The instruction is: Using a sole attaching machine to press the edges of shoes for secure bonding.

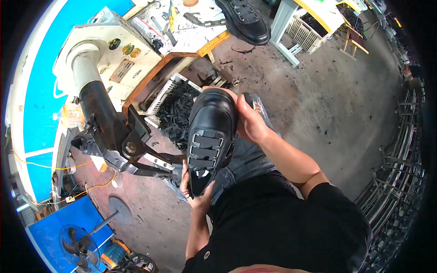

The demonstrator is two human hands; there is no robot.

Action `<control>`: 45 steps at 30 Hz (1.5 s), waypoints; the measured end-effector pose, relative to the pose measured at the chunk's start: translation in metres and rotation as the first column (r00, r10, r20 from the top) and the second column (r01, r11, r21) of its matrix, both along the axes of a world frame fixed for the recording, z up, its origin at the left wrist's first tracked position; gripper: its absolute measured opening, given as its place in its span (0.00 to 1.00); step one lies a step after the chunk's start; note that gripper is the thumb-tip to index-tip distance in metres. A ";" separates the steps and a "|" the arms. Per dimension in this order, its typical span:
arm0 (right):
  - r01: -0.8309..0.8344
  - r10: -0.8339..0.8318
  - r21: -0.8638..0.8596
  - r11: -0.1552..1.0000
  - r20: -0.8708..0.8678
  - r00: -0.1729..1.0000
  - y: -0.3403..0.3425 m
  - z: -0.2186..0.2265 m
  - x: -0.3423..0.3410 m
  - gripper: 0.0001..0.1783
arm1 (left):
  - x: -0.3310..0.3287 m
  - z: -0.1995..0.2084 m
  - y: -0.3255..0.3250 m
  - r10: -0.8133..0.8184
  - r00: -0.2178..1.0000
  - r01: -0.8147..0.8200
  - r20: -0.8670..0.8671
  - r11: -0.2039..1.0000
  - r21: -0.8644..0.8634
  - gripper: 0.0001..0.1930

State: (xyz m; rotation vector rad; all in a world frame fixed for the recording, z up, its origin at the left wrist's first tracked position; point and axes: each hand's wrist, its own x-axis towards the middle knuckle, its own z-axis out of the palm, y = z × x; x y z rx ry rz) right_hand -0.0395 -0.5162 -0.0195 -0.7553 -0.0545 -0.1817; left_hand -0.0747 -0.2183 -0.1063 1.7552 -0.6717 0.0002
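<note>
Head view: I see a black strapped shoe (210, 136) held up in both hands in front of the person.

From this one view, my read is that the left hand (195, 191) cups the heel end from below, its grip wrapped on the shoe's opening, while the right hand (249, 120) clasps the toe end, fingers curled over the far side. The shoe sits toe away from the body, three buckled straps facing up. Just to the left stands a cream machine (98, 54) with a black arm (116, 136), and a white crate of dark scraps (175, 107) lies behind the shoe. A second black shoe (246, 19) rests on the bench (200, 32) farther back.
</note>
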 end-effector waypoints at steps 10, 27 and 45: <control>0.765 -0.817 -0.294 0.573 -0.278 0.505 -0.051 0.021 -0.024 0.24 | 0.068 -0.002 -0.011 0.055 0.927 0.079 -0.372 0.939 0.336 0.42; 0.386 -0.494 -0.335 0.860 -0.354 0.794 -0.058 -0.039 0.120 0.30 | 0.040 -0.018 -0.007 -0.158 0.916 0.324 -0.369 0.832 0.449 0.31; 0.455 -0.639 -0.745 -0.488 0.660 0.395 -0.115 0.048 -0.038 0.30 | 0.042 0.017 -0.025 -0.148 0.867 0.301 -0.475 0.916 0.266 0.26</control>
